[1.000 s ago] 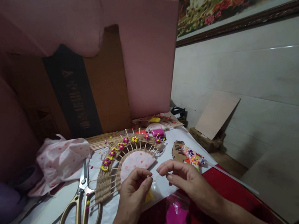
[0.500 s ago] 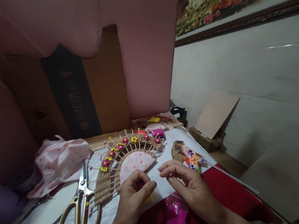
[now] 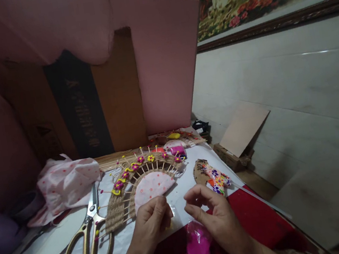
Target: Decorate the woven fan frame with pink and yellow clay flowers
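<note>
My left hand (image 3: 151, 225) is curled into a pinch over a clear bag of yellow clay (image 3: 170, 222) at the table's front, what its fingertips grip is hidden. My right hand (image 3: 212, 214) hovers close beside it with fingers bent and thumb near the index tip, above a clear bag of pink clay (image 3: 198, 246). Just beyond both hands lies a woven half-ring of jute and sticks (image 3: 125, 192) with small pink and yellow clay flowers, around a pink dotted half-disc (image 3: 151, 185).
Gold-handled scissors (image 3: 84, 239) lie left of the woven piece. A pink dotted cloth (image 3: 65, 182) is bunched at the left. A flower-covered cardboard shape (image 3: 212, 176) sits to the right. A pink-draped cardboard box (image 3: 118, 88) stands behind. The table edge drops to a tiled floor at right.
Both hands have drawn slightly nearer me and lower. My left fingers have closed tighter, and my right fingers have curled in more.
</note>
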### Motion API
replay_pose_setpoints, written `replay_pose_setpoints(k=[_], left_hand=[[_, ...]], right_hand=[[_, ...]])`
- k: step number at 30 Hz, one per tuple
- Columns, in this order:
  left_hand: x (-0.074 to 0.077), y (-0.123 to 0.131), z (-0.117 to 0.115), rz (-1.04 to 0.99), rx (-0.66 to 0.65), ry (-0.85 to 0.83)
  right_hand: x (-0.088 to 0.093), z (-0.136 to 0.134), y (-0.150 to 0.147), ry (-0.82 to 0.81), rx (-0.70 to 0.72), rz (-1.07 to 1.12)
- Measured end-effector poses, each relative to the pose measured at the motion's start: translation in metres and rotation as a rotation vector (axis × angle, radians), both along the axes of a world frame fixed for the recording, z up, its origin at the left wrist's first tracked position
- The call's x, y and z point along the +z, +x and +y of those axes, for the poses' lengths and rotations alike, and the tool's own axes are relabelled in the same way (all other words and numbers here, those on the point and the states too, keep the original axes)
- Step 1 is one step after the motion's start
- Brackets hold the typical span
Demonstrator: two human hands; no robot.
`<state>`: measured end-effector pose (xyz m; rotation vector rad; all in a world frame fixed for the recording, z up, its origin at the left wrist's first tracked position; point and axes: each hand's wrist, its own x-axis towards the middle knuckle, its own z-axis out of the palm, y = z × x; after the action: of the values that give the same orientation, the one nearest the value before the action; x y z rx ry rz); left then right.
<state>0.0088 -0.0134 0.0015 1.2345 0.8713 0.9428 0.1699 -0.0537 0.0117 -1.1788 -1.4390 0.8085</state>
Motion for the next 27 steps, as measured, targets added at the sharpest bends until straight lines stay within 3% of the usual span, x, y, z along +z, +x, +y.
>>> replay_pose_setpoints(k=[5,9,19,27], left_hand=[[0.001,0.0,0.0,-0.058,-0.026,-0.003],[0.001,0.0,-0.003,-0.009,-0.023,0.023],[-0.002,-0.003,-0.007,-0.031,-0.12,0.05],[0.003,-0.002,-0.005,-0.037,-0.045,-0.036]], right_hand=[[0.002,-0.003,-0.004,-0.068,0.074,-0.018],[0.005,-0.006,-0.008,0.115,0.077,-0.117],[-0.002,-0.005,-0.021,0.439,0.131,-0.116],[0.006,-0.008,-0.002,0.261,0.004,-0.133]])
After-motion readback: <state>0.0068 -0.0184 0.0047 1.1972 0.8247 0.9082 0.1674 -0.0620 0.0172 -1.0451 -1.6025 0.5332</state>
